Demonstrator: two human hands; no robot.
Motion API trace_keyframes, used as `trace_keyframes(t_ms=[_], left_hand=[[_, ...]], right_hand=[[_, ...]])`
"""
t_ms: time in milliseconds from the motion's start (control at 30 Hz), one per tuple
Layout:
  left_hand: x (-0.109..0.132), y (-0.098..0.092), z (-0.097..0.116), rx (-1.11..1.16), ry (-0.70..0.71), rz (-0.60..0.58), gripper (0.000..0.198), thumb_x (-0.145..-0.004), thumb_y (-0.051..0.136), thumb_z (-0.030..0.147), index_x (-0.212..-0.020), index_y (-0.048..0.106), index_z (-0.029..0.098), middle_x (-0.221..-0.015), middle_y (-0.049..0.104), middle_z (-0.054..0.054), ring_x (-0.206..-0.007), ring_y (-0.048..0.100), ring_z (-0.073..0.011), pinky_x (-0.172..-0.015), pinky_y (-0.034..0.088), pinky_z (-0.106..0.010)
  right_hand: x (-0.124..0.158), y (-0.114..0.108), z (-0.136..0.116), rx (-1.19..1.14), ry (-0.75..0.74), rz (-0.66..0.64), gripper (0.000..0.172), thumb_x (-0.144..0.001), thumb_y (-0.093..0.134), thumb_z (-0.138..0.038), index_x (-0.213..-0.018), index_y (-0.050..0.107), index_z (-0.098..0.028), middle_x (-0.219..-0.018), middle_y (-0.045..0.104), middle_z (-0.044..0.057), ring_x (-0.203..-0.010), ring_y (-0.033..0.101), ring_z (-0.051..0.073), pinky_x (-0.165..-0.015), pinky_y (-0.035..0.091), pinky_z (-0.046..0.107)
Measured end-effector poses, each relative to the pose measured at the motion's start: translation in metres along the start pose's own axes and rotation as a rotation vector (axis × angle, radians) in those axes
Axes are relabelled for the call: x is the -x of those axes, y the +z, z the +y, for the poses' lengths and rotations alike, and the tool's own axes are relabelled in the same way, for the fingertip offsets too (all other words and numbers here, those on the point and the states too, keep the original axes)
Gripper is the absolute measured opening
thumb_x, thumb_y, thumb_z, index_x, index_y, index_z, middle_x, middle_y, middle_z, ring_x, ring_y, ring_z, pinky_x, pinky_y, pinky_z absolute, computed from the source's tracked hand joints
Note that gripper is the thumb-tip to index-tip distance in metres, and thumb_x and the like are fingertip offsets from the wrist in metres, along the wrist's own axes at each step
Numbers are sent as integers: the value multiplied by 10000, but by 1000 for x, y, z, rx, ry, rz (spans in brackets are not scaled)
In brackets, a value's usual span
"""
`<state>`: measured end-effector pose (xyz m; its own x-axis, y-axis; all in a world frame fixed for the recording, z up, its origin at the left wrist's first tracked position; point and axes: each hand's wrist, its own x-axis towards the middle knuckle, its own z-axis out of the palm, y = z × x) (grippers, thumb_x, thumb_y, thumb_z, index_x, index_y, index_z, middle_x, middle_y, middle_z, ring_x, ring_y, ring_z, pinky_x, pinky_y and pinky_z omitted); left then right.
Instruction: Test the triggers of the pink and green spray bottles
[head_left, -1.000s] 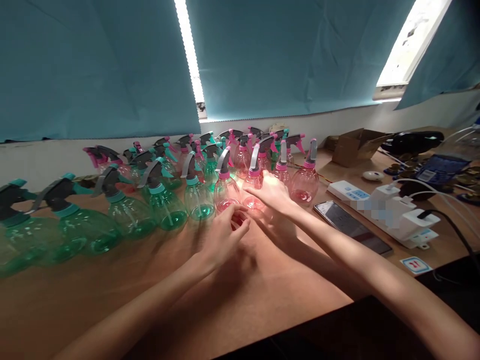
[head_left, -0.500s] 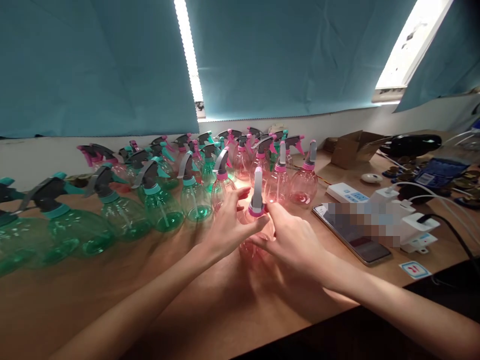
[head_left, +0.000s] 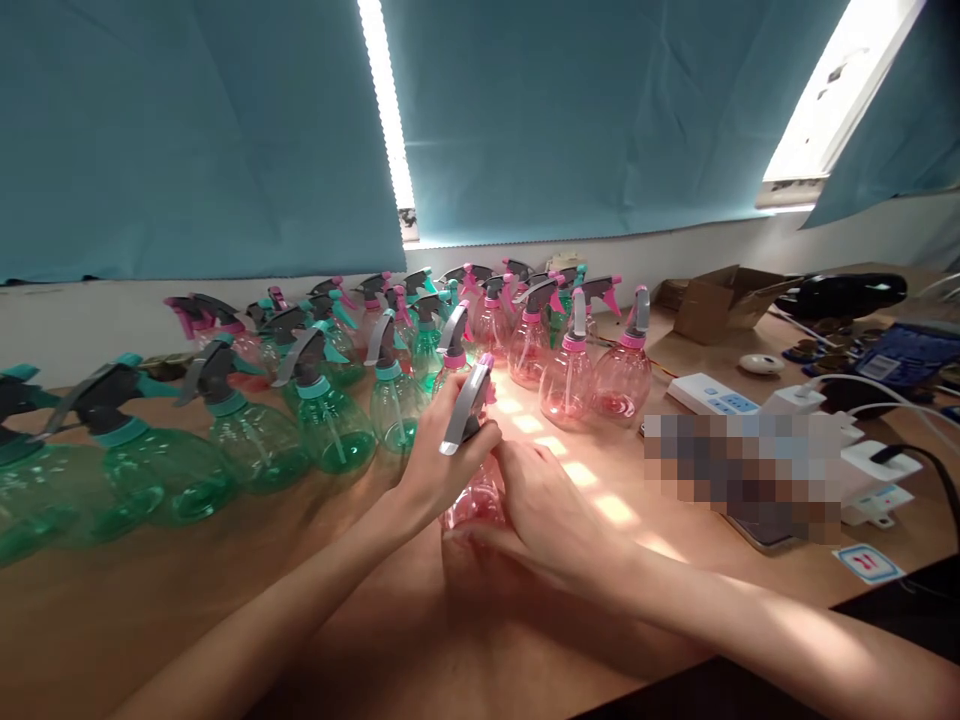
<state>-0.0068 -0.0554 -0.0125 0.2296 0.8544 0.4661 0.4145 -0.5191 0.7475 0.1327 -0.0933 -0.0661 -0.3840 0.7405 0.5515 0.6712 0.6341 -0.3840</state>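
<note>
A pink see-through spray bottle (head_left: 478,503) is between my hands, near the middle of the table. My left hand (head_left: 435,445) is closed round its neck, just under the grey and pink trigger head (head_left: 468,405). Low on the bottle's body, my right hand (head_left: 551,505) wraps its side and near face. The collar is hidden behind my left fingers. The grey trigger slants toward me and to the left. Close behind stands another pink spray bottle (head_left: 454,345); a green spray bottle (head_left: 397,405) is left of it.
Several green bottles (head_left: 330,430) line the left side, with mixed pink and green ones behind. Two pink bottles (head_left: 621,378) stand to the right. Beyond them are a power strip (head_left: 709,393), a partly blurred phone, white chargers, a cardboard box (head_left: 724,303) and a white mouse (head_left: 761,364).
The trigger head has turned from upright and facing me to a slant. The bottle is slightly further left. My left hand has closed round the neck, and my right hand has moved lower on the body.
</note>
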Motion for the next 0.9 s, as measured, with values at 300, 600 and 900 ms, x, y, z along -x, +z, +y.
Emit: trace_keyframes(t_ms=[300, 600, 900], left_hand=[[-6, -8, -4, 106, 35, -95, 140, -699, 502, 169, -730, 376, 224, -666, 376, 46, -583, 319, -118, -548, 287, -277], [-4, -10, -4, 51, 35, -57, 124, -654, 482, 175, -696, 381, 233, -677, 410, 26, -590, 336, -136, -553, 314, -293], [-4, -9, -5, 117, -24, -31, 171, -696, 527, 189, -856, 489, 237, -676, 477, 31, -616, 442, -147, -595, 437, -286]], right_hand=[[-5, -20, 27, -182, -62, -249, 724, -924, 544, -583, -1498, 318, -203, -1366, 576, 150, -1294, 513, 318, -1075, 417, 470], [-1, -19, 78, -158, 106, -390, 295, -978, 500, -484, -1056, 622, -227, -1068, 641, 67, -930, 627, 228, -833, 526, 385], [-6, 9, 88, -141, 7, -361, 294, -991, 502, -428, -1166, 608, -217, -1231, 631, 99, -1147, 579, 259, -998, 478, 438]])
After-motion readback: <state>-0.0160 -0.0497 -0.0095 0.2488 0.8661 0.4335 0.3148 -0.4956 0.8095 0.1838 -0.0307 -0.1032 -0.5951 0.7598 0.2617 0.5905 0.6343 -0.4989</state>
